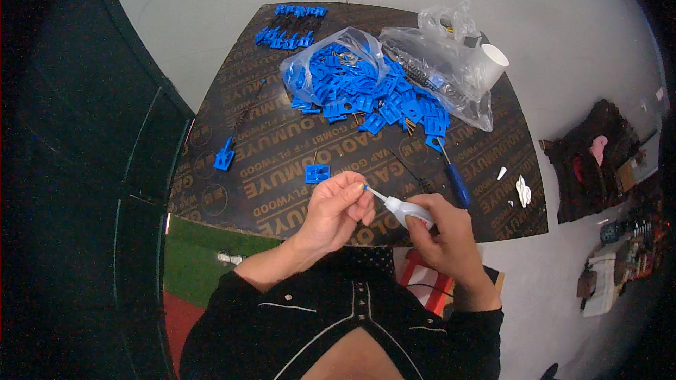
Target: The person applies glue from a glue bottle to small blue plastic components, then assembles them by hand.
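Note:
My right hand [445, 232] grips a small white squeeze bottle [404, 210], its long thin nozzle pointing up and left. At the nozzle's tip, my left hand [336, 208] pinches a tiny blue piece [365, 187] between thumb and forefinger; most of it is hidden by the fingers. Just beyond the left hand lies a blue plastic part [317, 174] with a thin pin standing out of it. A screwdriver [456, 181] with a blue handle rests to the right of the hands. Between it and the blue part lies a thin dark rod [405, 165].
A heap of blue plastic parts [394, 102] spills from a clear bag [296, 70] on the dark plywood table [232, 197]. Behind right are another clear bag [479, 109] and a white paper cup [495, 60]. More blue parts [289, 41] stand far left; crumpled white tissue [523, 191] lies right.

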The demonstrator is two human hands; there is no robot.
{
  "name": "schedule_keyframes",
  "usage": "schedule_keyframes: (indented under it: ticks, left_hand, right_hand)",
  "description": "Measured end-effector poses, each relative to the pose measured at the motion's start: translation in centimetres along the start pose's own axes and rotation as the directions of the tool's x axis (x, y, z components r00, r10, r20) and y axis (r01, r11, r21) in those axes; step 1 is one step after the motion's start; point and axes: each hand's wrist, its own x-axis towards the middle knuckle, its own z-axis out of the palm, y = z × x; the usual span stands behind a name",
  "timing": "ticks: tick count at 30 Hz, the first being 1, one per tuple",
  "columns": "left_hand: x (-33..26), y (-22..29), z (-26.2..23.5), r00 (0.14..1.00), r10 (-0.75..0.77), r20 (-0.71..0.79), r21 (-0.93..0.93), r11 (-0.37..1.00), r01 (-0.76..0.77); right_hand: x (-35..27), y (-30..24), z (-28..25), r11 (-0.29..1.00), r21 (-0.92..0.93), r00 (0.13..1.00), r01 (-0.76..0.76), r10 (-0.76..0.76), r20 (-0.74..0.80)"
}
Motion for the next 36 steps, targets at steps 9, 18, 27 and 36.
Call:
schedule_keyframes:
  ticks: [9, 18, 27, 36]
  left_hand:
    - [-0.1, 0.2, 0.2, 0.988, -0.126, 0.094, -0.205, 0.968, 0.143]
    - [0.1, 0.3, 0.4, 0.982, -0.137, 0.133, -0.206, 0.965, 0.162]
    - [0.2, 0.2, 0.3, 0.987, -0.111, 0.113, -0.172, 0.977, 0.129]
    - [0.2, 0.2, 0.4, 0.991, -0.084, 0.1, -0.128, 0.987, 0.097]
  right_hand:
    - [-0.3, 0.9, 1.0, 0.994, 0.111, 0.998, -0.018, 0.025, -0.055]
    - [-0.7, 1.7, 1.4, 0.962, 0.252, 0.991, -0.107, 0.123, -0.048]
    - [-0.9, 1.0, 1.0, 0.969, 0.227, 0.993, -0.102, 0.114, -0.038]
    - [-0.8, 0.7, 0.8, 0.981, 0.175, 0.994, -0.079, 0.09, -0.059]
